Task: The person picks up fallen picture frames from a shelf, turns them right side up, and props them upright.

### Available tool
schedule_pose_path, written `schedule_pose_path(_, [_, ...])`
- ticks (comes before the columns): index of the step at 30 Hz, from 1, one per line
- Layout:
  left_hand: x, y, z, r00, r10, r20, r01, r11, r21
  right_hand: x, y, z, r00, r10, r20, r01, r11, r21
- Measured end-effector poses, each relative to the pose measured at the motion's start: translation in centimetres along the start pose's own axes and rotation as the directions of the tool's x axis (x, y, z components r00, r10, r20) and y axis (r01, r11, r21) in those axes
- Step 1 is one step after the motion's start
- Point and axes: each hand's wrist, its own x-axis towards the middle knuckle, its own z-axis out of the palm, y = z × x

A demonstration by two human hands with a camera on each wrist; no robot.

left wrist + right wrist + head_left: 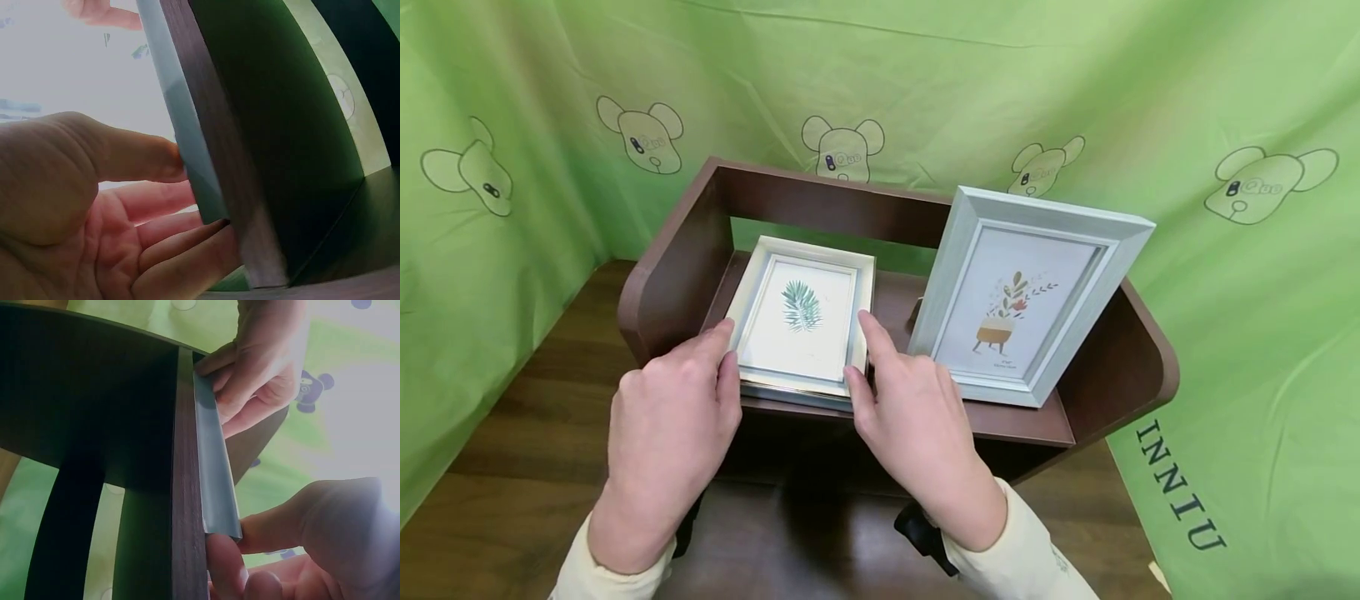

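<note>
A cream picture frame with a green leaf print lies face up on the left part of a dark brown shelf. My left hand holds its left side close to the near corner, thumb and fingers against the edge. At the opposite side my right hand grips the near right corner with thumb and index finger. In the right wrist view the frame's grey-blue edge runs flush along the board, with fingers at both ends. Fingers below the board's front edge show in the left wrist view.
A larger pale grey picture frame with a potted plant print leans upright on the shelf's right part. Raised side panels and a back rail bound the shelf. Green cloth with mouse drawings hangs behind, and a wooden floor lies below.
</note>
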Motion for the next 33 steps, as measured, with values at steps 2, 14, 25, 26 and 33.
schedule_pose_path(2, [-0.1,-0.1,0.1,1.0,-0.001,-0.013,0.001,1.0,-0.015,0.0,0.0,0.0,1.0,-0.008,-0.014,0.008,1.0,0.013])
schedule_pose_path(14, [-1.6,0.5,0.6,0.988,-0.034,-0.151,0.017,0.993,-0.114,-1.2,0.5,0.0,0.993,-0.049,-0.106,0.059,0.994,0.09])
schedule_pose_path(25, [-2.4,1.0,0.9,0.957,-0.065,-0.282,0.015,0.985,-0.174,-2.0,0.6,0.2,0.962,-0.104,-0.253,0.143,0.98,0.14])
schedule_pose_path(26, [-2.4,1.0,1.0,0.955,-0.063,-0.29,0.011,0.985,-0.175,-2.0,0.7,0.3,0.956,-0.112,-0.27,0.153,0.979,0.137])
schedule_pose_path(33, [-2.0,0.9,1.9,0.939,-0.047,-0.341,-0.015,0.985,-0.174,-2.2,0.6,1.0,0.902,-0.139,-0.408,0.195,0.976,0.098])
